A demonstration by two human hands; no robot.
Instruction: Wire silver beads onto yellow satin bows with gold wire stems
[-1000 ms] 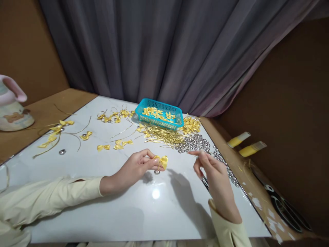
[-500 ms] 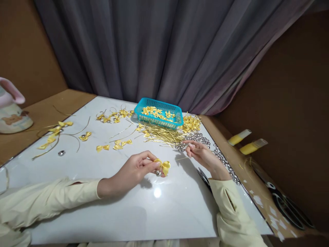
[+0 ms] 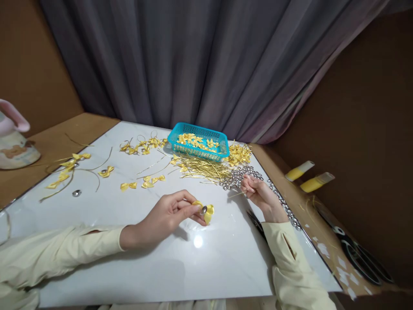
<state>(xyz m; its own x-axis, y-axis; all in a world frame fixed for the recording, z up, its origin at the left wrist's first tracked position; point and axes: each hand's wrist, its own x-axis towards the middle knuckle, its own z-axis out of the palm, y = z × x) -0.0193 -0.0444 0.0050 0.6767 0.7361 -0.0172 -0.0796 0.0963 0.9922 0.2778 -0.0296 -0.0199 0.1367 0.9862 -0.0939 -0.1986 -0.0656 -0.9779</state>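
My left hand [image 3: 176, 213] pinches a yellow ribbon bow [image 3: 209, 212] above the middle of the white board. A round silver bell or bead [image 3: 203, 210] sits against the bow's centre, by my fingertips. To the right, my right hand [image 3: 258, 191] is closed, its fingertips pinched together. From them a thin gold cord [image 3: 237, 195] sticks out toward the left; its other part is hidden by the fingers. Behind that hand lies a heap of silver beads [image 3: 240, 173]. Under my right wrist is a small pair of dark scissors [image 3: 254, 221], partly covered by the sleeve.
A turquoise basket [image 3: 200, 152] with yellow bows stands at the back, gold cords [image 3: 206, 169] before it. More yellow bows [image 3: 129, 186] lie at left. Along the right edge are two yellow-filled tubes [image 3: 318, 182] and large black-handled scissors [image 3: 361, 260]. A mug [image 3: 17, 148] stands far left.
My right hand has shifted a little right, with its fingers curled in more. The silver piece has moved up from below the bow to its centre. My left hand has barely moved.
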